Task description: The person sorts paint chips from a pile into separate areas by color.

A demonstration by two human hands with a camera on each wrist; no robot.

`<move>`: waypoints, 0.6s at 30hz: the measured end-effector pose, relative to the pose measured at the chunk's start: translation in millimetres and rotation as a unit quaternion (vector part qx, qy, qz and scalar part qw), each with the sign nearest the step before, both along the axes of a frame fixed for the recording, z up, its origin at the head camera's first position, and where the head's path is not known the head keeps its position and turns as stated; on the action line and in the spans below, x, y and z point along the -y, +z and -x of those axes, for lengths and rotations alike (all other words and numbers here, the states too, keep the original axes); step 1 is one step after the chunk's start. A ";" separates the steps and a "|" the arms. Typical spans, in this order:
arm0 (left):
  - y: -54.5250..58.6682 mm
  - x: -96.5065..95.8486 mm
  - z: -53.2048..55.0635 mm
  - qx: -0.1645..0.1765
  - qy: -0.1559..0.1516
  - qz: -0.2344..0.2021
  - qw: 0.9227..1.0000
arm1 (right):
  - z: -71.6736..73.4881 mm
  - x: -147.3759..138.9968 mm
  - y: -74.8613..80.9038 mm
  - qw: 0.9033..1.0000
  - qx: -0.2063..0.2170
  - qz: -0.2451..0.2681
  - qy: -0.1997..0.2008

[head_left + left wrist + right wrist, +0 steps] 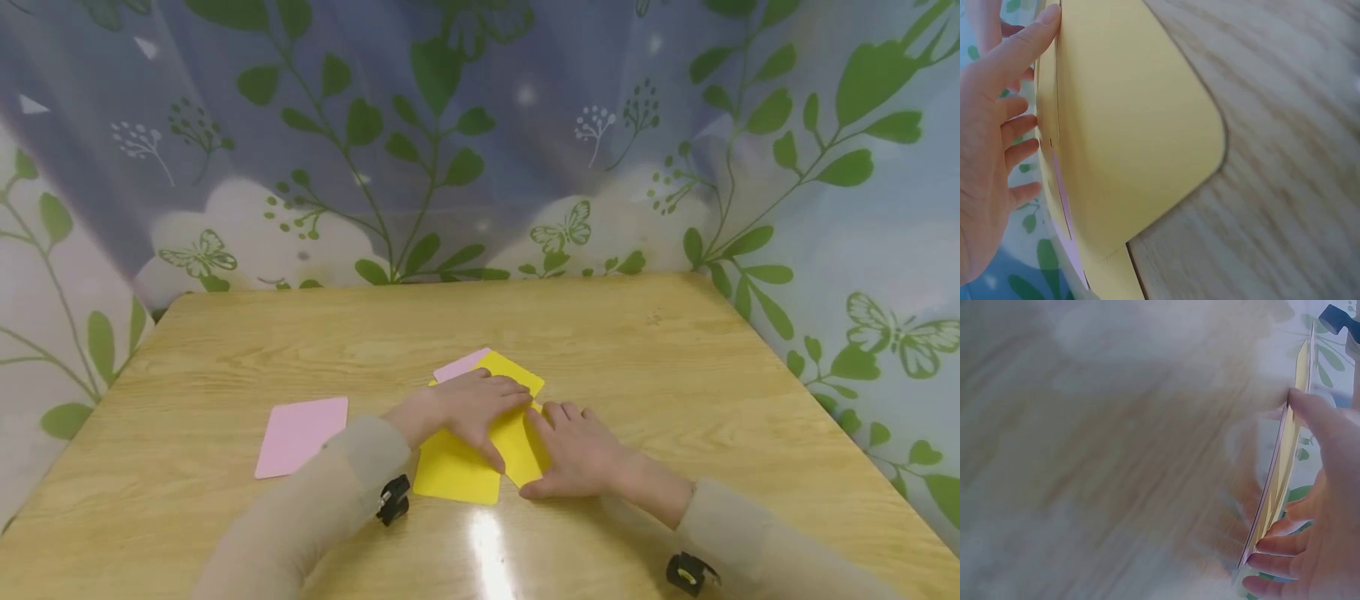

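Note:
Several yellow cards (459, 477) with rounded corners overlap on the wooden table in the head view, and a pink card (461, 366) shows from under them at the back. My left hand (476, 406) lies across the yellow cards, fingers extended to the right and thumb toward me. At the right side of the pile, my right hand (581, 450) touches the edge of a yellow card (517, 446) with thumb and fingers spread apart. In the right wrist view, the thumb and fingertips of that hand (1335, 481) meet the cards' edge. The cards' middle is hidden under the left hand.
A separate pink card (303, 433) lies on the table (637, 350) to the left, partly behind the left sleeve (330, 483). Patterned cloth (480, 167) with green leaves hangs behind the table and at both sides. Black straps (393, 500) are on both forearms.

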State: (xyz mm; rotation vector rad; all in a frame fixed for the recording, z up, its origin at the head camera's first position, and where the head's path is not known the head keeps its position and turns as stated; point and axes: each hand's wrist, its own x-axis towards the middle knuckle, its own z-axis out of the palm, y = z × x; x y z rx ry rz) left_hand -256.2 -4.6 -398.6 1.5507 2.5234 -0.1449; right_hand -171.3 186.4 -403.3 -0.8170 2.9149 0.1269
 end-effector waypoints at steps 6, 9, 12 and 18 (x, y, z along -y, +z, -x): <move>-3.2 -3.3 1.2 0.006 0.002 0.003 1.000 | 0.4 0.2 0.1 1.000 0.002 0.015 0.002; -5.3 -2.4 1.0 0.007 0.007 0.001 1.000 | 0.1 0.4 0.2 1.000 0.001 0.019 0.007; -6.9 -0.7 0.6 0.015 0.014 -0.004 1.000 | -0.6 0.8 1.1 1.000 0.002 0.019 0.013; -7.3 0.5 1.4 0.001 0.006 -0.015 1.000 | 0.4 1.2 3.0 1.000 0.003 0.026 0.015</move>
